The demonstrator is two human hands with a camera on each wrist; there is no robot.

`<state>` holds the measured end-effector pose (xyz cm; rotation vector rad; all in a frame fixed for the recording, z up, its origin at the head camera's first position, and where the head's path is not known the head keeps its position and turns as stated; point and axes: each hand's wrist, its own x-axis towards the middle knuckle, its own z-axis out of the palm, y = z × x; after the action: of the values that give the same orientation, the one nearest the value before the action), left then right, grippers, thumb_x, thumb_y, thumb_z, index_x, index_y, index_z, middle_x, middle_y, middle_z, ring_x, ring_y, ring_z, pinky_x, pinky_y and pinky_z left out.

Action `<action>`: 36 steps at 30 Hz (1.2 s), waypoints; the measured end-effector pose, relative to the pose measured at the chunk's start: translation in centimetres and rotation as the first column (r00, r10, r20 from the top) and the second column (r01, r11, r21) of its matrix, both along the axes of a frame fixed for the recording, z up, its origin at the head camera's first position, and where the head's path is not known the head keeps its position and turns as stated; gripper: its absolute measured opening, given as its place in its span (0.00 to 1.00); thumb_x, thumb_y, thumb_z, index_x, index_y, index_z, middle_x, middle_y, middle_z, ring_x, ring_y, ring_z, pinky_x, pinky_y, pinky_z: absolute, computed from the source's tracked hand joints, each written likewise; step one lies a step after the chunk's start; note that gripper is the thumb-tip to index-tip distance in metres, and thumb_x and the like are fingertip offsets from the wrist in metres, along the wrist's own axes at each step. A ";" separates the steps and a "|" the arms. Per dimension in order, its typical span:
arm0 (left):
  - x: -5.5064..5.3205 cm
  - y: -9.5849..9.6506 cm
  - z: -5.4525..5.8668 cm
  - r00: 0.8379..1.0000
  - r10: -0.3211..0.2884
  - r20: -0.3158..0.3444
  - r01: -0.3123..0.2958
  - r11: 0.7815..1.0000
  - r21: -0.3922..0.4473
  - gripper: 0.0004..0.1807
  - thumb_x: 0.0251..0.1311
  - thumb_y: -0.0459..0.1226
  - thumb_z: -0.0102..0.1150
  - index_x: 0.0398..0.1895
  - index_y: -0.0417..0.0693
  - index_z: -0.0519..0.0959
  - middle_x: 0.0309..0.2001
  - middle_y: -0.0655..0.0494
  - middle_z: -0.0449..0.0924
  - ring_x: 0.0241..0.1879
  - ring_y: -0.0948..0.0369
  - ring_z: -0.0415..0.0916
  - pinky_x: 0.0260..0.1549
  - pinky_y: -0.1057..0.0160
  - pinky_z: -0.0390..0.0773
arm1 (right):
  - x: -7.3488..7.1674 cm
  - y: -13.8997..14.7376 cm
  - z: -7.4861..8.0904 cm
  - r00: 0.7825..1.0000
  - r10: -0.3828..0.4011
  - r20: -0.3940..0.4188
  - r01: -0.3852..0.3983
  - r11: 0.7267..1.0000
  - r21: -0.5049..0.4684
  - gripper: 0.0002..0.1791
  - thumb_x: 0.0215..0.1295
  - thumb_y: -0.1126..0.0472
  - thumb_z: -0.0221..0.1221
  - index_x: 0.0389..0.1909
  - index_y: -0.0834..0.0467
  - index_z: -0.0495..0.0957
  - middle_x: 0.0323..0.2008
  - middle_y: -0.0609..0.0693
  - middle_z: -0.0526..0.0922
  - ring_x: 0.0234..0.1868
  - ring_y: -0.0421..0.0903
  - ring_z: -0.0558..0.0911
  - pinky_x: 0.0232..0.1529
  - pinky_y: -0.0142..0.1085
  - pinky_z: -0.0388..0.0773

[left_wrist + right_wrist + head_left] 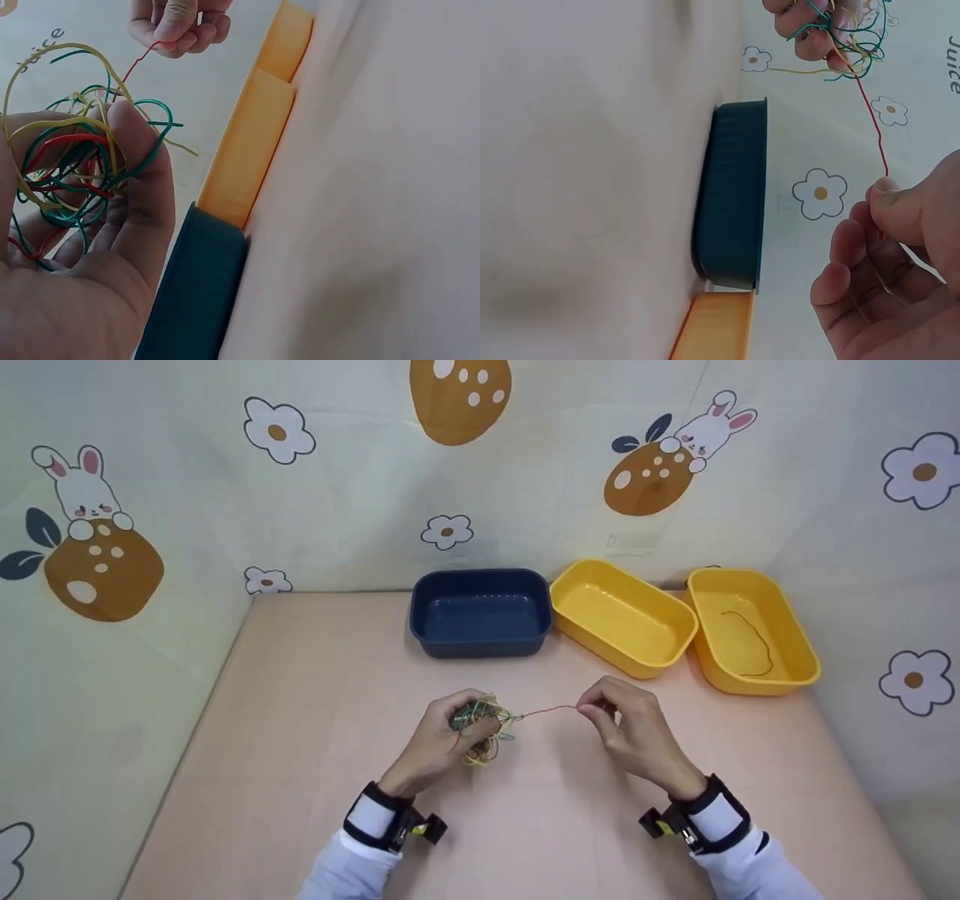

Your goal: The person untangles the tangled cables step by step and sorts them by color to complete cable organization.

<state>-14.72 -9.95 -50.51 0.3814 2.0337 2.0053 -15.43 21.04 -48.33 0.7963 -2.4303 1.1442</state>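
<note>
My left hand (439,739) grips a tangled bundle of thin wires (480,720), coloured green, yellow and red, with loops sticking out past the fingers. In the left wrist view the tangle (75,169) sits between thumb and curled fingers. To the right, my right hand (637,731) pinches a red wire (550,710) between thumb and forefinger. That red wire (871,112) runs taut from the tangle to the pinch, and its end trails across the right palm. Both hands are held over the table, in front of the bins.
A dark blue bin (480,649) stands at the back of the table (315,682). Beside it are a yellow bin (607,649) set at an angle and another yellow bin (757,686) at the right, with one thin dark wire (766,649) inside. A patterned cloth wall (345,495) rises behind.
</note>
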 end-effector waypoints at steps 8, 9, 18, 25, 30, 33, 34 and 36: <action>0.1 -0.4 0.0 0.999 -0.040 -0.012 0.040 0.999 0.004 0.12 0.78 0.36 0.67 0.56 0.37 0.84 0.38 0.57 0.86 0.31 0.63 0.84 0.32 0.66 0.89 | -0.2 0.3 -0.3 1.000 -0.001 -0.013 0.001 1.000 0.002 0.09 0.72 0.74 0.72 0.37 0.57 0.86 0.31 0.45 0.86 0.32 0.33 0.77 0.32 0.27 0.76; 0.1 -0.5 0.0 0.999 -0.046 -0.005 0.046 0.999 0.006 0.12 0.78 0.37 0.67 0.55 0.37 0.84 0.37 0.57 0.86 0.31 0.63 0.84 0.32 0.66 0.89 | -0.2 0.4 -0.3 1.000 -0.002 -0.020 0.002 1.000 0.002 0.09 0.71 0.74 0.72 0.37 0.57 0.86 0.31 0.45 0.86 0.32 0.34 0.77 0.32 0.27 0.76; 0.2 -0.6 -0.1 0.999 -0.035 -0.040 0.035 0.999 -0.004 0.11 0.77 0.38 0.69 0.53 0.39 0.85 0.40 0.50 0.87 0.37 0.63 0.85 0.37 0.66 0.88 | -0.4 0.9 0.0 0.999 -0.031 -0.038 0.031 1.000 -0.008 0.08 0.70 0.75 0.72 0.37 0.58 0.87 0.31 0.47 0.88 0.32 0.36 0.78 0.34 0.26 0.75; 0.1 -0.5 0.1 0.995 -0.016 -0.095 0.017 1.000 0.015 0.10 0.80 0.39 0.68 0.53 0.41 0.86 0.44 0.38 0.89 0.37 0.62 0.88 0.38 0.65 0.91 | -0.6 1.1 0.4 0.996 -0.062 -0.067 0.061 0.998 -0.014 0.09 0.68 0.76 0.73 0.38 0.60 0.88 0.32 0.49 0.90 0.32 0.39 0.80 0.37 0.23 0.77; 0.2 -0.5 0.3 0.995 -0.006 -0.096 0.010 0.999 0.040 0.09 0.81 0.39 0.67 0.52 0.41 0.85 0.43 0.43 0.89 0.37 0.61 0.88 0.34 0.62 0.92 | -0.8 1.2 0.5 0.994 -0.080 -0.077 0.079 0.997 -0.018 0.08 0.68 0.76 0.73 0.38 0.61 0.87 0.32 0.49 0.90 0.32 0.40 0.81 0.39 0.21 0.78; 0.2 -0.5 0.4 0.996 -0.012 -0.091 0.015 0.999 0.039 0.10 0.81 0.38 0.66 0.53 0.40 0.84 0.41 0.51 0.88 0.36 0.62 0.88 0.35 0.63 0.92 | -0.9 1.2 0.5 0.993 -0.087 -0.080 0.086 0.996 -0.018 0.07 0.68 0.76 0.73 0.38 0.61 0.87 0.32 0.49 0.90 0.32 0.41 0.81 0.40 0.20 0.78; 0.3 -0.5 0.4 0.996 -0.019 -0.088 0.022 0.999 0.031 0.10 0.81 0.38 0.66 0.53 0.40 0.84 0.41 0.52 0.88 0.36 0.63 0.87 0.35 0.62 0.92 | -0.9 1.2 0.5 0.993 -0.089 -0.080 0.088 0.996 -0.019 0.07 0.68 0.76 0.73 0.38 0.61 0.87 0.32 0.49 0.90 0.32 0.41 0.81 0.40 0.20 0.78; 0.3 -0.6 0.3 0.996 -0.045 -0.073 0.046 0.999 0.014 0.11 0.81 0.39 0.66 0.55 0.39 0.84 0.42 0.55 0.88 0.37 0.63 0.87 0.37 0.58 0.94 | -0.9 1.2 0.5 0.992 -0.094 -0.085 0.092 0.996 -0.019 0.08 0.68 0.76 0.73 0.37 0.61 0.87 0.32 0.49 0.90 0.32 0.41 0.82 0.41 0.19 0.78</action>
<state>-14.42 -10.57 -50.16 0.5055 2.0336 2.0095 -16.37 22.26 -47.81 0.7052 -2.3592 1.0697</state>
